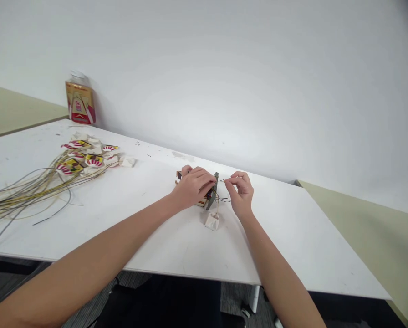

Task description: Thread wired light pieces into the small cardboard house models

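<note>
My left hand (pixel 194 186) lies over a small printed box with a dark grey side (pixel 211 196), its fingers curled onto the box's upper edge. Much of the box is hidden beneath that hand. Just to the right, my right hand (pixel 241 191) pinches the end of a thin wire (pixel 221 181) that runs toward the grey side. Several more thin dark wire ends (pixel 224 199) stick out below it. A small white square piece (pixel 212 221) lies on the table in front of the box, joined to a yellowish wire.
On the left of the white table (pixel 170 241) lies a heap of white pieces with red, yellow and white printed cards (pixel 94 160). Their long yellow and grey wires (pixel 26 193) trail to the left edge. A gold and red carton (pixel 81 102) stands against the back wall.
</note>
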`<state>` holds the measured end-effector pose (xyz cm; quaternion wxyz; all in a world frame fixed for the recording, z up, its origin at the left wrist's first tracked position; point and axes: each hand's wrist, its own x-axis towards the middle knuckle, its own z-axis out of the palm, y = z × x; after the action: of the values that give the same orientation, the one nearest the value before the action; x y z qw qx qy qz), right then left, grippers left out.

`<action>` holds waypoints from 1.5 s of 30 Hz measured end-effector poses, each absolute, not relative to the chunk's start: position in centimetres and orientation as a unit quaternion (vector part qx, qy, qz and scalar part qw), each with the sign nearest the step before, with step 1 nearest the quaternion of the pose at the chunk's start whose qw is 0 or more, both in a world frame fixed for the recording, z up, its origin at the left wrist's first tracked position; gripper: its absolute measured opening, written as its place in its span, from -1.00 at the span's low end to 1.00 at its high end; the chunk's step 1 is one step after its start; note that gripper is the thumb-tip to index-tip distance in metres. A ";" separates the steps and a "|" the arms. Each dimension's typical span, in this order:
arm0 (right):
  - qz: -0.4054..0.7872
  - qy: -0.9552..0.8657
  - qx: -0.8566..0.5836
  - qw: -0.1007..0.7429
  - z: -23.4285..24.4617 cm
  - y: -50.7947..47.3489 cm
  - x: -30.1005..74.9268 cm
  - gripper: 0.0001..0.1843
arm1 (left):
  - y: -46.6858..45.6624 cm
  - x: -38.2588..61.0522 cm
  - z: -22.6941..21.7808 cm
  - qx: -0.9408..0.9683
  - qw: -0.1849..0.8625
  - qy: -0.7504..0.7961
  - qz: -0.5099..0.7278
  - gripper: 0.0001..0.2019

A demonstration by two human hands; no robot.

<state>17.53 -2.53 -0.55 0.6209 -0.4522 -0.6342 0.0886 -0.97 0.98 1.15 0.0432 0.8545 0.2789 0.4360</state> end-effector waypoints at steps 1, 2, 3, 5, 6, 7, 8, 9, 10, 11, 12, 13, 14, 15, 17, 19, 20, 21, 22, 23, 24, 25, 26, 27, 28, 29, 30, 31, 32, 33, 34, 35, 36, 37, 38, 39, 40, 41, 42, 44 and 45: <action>0.089 -0.630 -0.453 0.624 -0.6 -2.5 17.5 -0.91 | 1.0 -1.0 1.1 0.856 0.042 0.276 0.435 -0.84; 0.091 -0.628 -0.452 0.627 -0.6 -2.4 17.5 -0.92 | 1.0 -1.0 1.1 0.857 0.041 0.273 0.436 -0.84; 0.092 -0.628 -0.449 0.629 -0.6 -2.4 17.5 -0.92 | 1.0 -0.9 1.1 0.857 0.041 0.271 0.437 -0.84; 0.091 -0.631 -0.444 0.630 -0.7 -2.4 17.5 -0.92 | 1.0 -0.9 1.0 0.856 0.041 0.269 0.439 -0.84; 0.089 -0.633 -0.441 0.630 -0.7 -2.4 17.5 -0.92 | 1.1 -0.9 1.0 0.856 0.042 0.269 0.440 -0.84; 0.087 -0.635 -0.439 0.630 -0.7 -2.4 17.5 -0.92 | 1.1 -0.9 0.9 0.856 0.042 0.268 0.441 -0.84; 0.086 -0.637 -0.438 0.628 -0.6 -2.4 17.5 -0.92 | 1.1 -0.9 0.9 0.855 0.043 0.268 0.441 -0.84; 0.086 -0.639 -0.439 0.626 -0.6 -2.5 17.5 -0.91 | 1.1 -0.9 0.9 0.855 0.043 0.269 0.442 -0.84; 0.087 -0.641 -0.439 0.624 -0.6 -2.5 17.5 -0.91 | 1.1 -0.9 0.9 0.854 0.043 0.270 0.442 -0.84; 0.090 -0.643 -0.440 0.621 -0.5 -2.5 17.5 -0.91 | 1.1 -0.9 0.9 0.854 0.043 0.272 0.442 -0.84; 0.095 -0.645 -0.440 0.618 -0.5 -2.6 17.5 -0.91 | 1.1 -0.9 0.8 0.854 0.043 0.273 0.441 -0.84; 0.100 -0.648 -0.438 0.615 -0.5 -2.6 17.5 -0.92 | 1.2 -0.9 0.8 0.853 0.043 0.275 0.441 -0.83; 0.106 -0.650 -0.436 0.614 -0.4 -2.6 17.5 -0.92 | 1.2 -0.9 0.8 0.852 0.044 0.276 0.442 -0.83; 0.112 -0.652 -0.433 0.613 -0.4 -2.7 17.5 -0.93 | 1.2 -0.9 0.8 0.852 0.044 0.275 0.443 -0.83; 0.118 -0.652 -0.432 0.611 -0.3 -2.7 17.5 -0.93 | 1.2 -0.9 0.8 0.852 0.045 0.275 0.443 -0.83; 0.116 -0.649 -0.437 0.611 -0.4 -2.7 17.5 -0.93 | 1.2 -0.9 0.8 0.852 0.043 0.274 0.443 -0.84; 0.113 -0.647 -0.440 0.613 -0.4 -2.6 17.5 -0.92 | 1.2 -0.9 0.8 0.853 0.042 0.272 0.444 -0.85; 0.110 -0.643 -0.442 0.616 -0.4 -2.6 17.5 -0.92 | 1.2 -0.9 0.8 0.854 0.042 0.270 0.443 -0.85; 0.110 -0.641 -0.441 0.619 -0.5 -2.5 17.5 -0.92 | 1.2 -0.9 0.8 0.854 0.041 0.268 0.443 -0.84; 0.113 -0.639 -0.438 0.622 -0.5 -2.5 17.4 -0.92 | 1.2 -0.9 0.8 0.855 0.041 0.267 0.442 -0.84; 0.117 -0.638 -0.434 0.625 -0.5 -2.5 17.4 -0.92 | 1.2 -0.9 0.8 0.857 0.043 0.266 0.440 -0.83; 0.123 -0.638 -0.431 0.626 -0.5 -2.4 17.4 -0.92 | 1.2 -0.9 0.9 0.858 0.044 0.265 0.437 -0.83; 0.128 -0.639 -0.429 0.626 -0.6 -2.4 17.3 -0.92 | 1.2 -1.0 0.9 0.859 0.045 0.265 0.435 -0.82; 0.132 -0.640 -0.429 0.624 -0.6 -2.4 17.3 -0.92 | 1.2 -1.0 1.0 0.861 0.046 0.265 0.432 -0.82; 0.135 -0.642 -0.430 0.620 -0.6 -2.4 17.3 -0.92 | 1.2 -1.0 1.0 0.861 0.047 0.264 0.431 -0.82; 0.137 -0.644 -0.432 0.616 -0.6 -2.4 17.3 -0.91 | 1.1 -1.0 1.1 0.862 0.046 0.264 0.430 -0.82; 0.138 -0.647 -0.434 0.611 -0.6 -2.4 17.3 -0.91 | 1.1 -1.0 1.1 0.862 0.046 0.264 0.430 -0.81; 0.139 -0.650 -0.437 0.606 -0.6 -2.4 17.3 -0.91 | 1.1 -1.0 1.1 0.863 0.045 0.263 0.429 -0.81; 0.140 -0.653 -0.439 0.601 -0.6 -2.4 17.3 -0.91 | 1.1 -1.0 1.1 0.863 0.044 0.263 0.428 -0.80; 0.141 -0.656 -0.441 0.596 -0.6 -2.4 17.3 -0.90 | 1.1 -1.0 1.2 0.864 0.043 0.262 0.427 -0.80; 0.143 -0.659 -0.444 0.591 -0.6 -2.5 17.3 -0.90 | 1.1 -1.0 1.2 0.865 0.042 0.262 0.426 -0.79; 0.146 -0.660 -0.446 0.586 -0.5 -2.5 17.3 -0.89 | 1.1 -1.1 1.2 0.866 0.041 0.261 0.425 -0.79; 0.148 -0.662 -0.448 0.583 -0.5 -2.5 17.3 -0.89 | 1.1 -1.1 1.2 0.867 0.040 0.261 0.424 -0.79; 0.150 -0.662 -0.450 0.580 -0.5 -2.5 17.4 -0.89 | 1.1 -1.1 1.3 0.867 0.040 0.260 0.422 -0.79; 0.152 -0.663 -0.450 0.578 -0.5 -2.6 17.4 -0.89 | 1.1 -1.1 1.3 0.868 0.040 0.260 0.420 -0.78; 0.153 -0.664 -0.450 0.577 -0.5 -2.6 17.4 -0.89 | 1.1 -1.1 1.3 0.869 0.040 0.261 0.418 -0.78; 0.154 -0.666 -0.449 0.576 -0.5 -2.6 17.4 -0.90 | 1.1 -1.1 1.3 0.870 0.041 0.261 0.416 -0.78; 0.153 -0.667 -0.448 0.575 -0.5 -2.6 17.4 -0.91 | 1.0 -1.1 1.3 0.870 0.041 0.261 0.415 -0.77; 0.152 -0.669 -0.448 0.573 -0.5 -2.6 17.4 -0.92 | 1.0 -1.1 1.3 0.870 0.040 0.262 0.415 -0.76; 0.146 -0.673 -0.449 0.569 -0.5 -2.6 17.3 -0.93 | 1.0 -1.1 1.3 0.869 0.037 0.261 0.418 -0.76; 0.142 -0.675 -0.449 0.568 -0.5 -2.6 17.3 -0.93 | 1.0 -1.0 1.3 0.869 0.035 0.262 0.419 -0.76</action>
<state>17.33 -2.56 -0.50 0.5680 -0.4491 -0.6751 0.1416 -1.05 0.97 1.28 0.0350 0.8686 0.2620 0.4191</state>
